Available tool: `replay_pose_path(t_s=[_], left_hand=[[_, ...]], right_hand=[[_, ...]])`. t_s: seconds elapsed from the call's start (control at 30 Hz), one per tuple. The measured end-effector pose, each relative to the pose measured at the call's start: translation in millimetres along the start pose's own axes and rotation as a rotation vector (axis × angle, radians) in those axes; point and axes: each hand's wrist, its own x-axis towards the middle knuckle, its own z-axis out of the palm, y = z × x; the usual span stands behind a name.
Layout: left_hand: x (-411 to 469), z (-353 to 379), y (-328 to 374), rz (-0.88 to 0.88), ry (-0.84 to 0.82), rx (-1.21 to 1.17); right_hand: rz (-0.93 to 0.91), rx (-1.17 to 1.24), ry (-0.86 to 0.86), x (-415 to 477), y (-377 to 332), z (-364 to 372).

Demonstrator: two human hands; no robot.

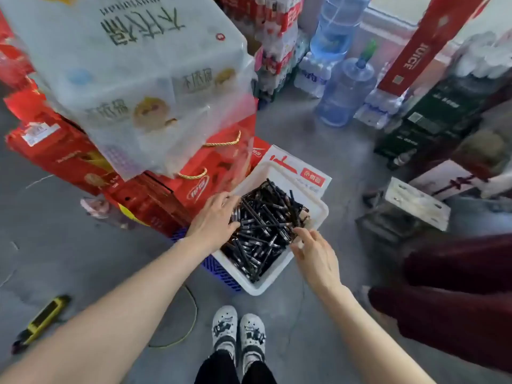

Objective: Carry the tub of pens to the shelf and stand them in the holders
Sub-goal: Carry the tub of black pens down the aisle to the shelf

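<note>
A white plastic tub (277, 275) sits low in front of me on a blue crate (219, 270), heaped with several black pens (266, 228). My left hand (213, 220) lies over the tub's left rim, its fingers spread and touching the pens. Over the near right rim hovers my right hand (315, 256), fingers apart, fingertips at the edge of the pen pile. Neither hand is closed on anything. No shelf or holders are in view.
Red gift boxes (155, 189) and a large wrapped carton (130, 73) are stacked just left of the tub. Water jugs (346, 90) and bottle packs stand behind. Another person's dark red legs (457, 300) are at right. A yellow tool (44, 320) and cable lie on the grey floor.
</note>
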Motion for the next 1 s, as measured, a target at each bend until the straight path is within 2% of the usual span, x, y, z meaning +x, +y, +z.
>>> replay_pose_path(t_s=[0.13,0.37,0.43,0.53,0.6,0.8,1.0], left_hand=[[42,32,-10,-0.053,-0.082,0.067],[76,72,-20,-0.175,-0.172,0.030],[80,79,-23,-0.198,-0.160,0.017],[88,82,-27,-0.176,-0.057,0.028],[81,84,-31,-0.173,-0.050,-0.046],[6,86,-30,-0.187,-0.073,-0.217],[-111,54,-29,-0.368,-0.051,-0.320]], right_hand=[[0.207,-0.038,-0.123,15,13,37],[0.319,0.076,-0.206,28,23,82],[0.338,0.142,-0.199,32,25,91],[0.399,0.247,-0.169,35,31,93],[0.425,0.255,-0.169,28,37,89],[0.340,0.172,-0.191,-7,53,58],[0.148,0.094,-0.273,-48,22,12]])
